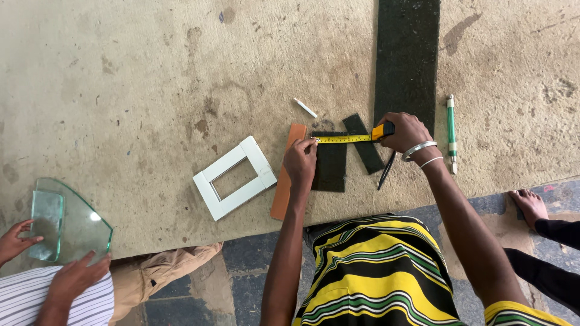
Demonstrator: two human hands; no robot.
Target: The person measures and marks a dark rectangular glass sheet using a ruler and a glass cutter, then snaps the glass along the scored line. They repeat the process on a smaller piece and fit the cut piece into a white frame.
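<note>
My left hand (300, 160) pinches the free end of a yellow measuring tape blade (344, 139) against the top edge of a small dark rectangular piece (331, 166). My right hand (405, 131) grips the yellow and black tape case (383, 130), with silver bangles on the wrist. The tape stretches across the dark piece between my hands. A second dark strip (364, 145) lies tilted beside it. An orange-brown strip (288, 172) lies left of my left hand. A black pen (386, 171) rests under my right wrist.
A white rectangular frame (234, 177) lies to the left. A long dark panel (406, 57) runs to the far edge. A green and white glass cutter (451, 133) and a white chalk stick (305, 108) lie nearby. Another person's hands hold glass pieces (66, 220) at the left.
</note>
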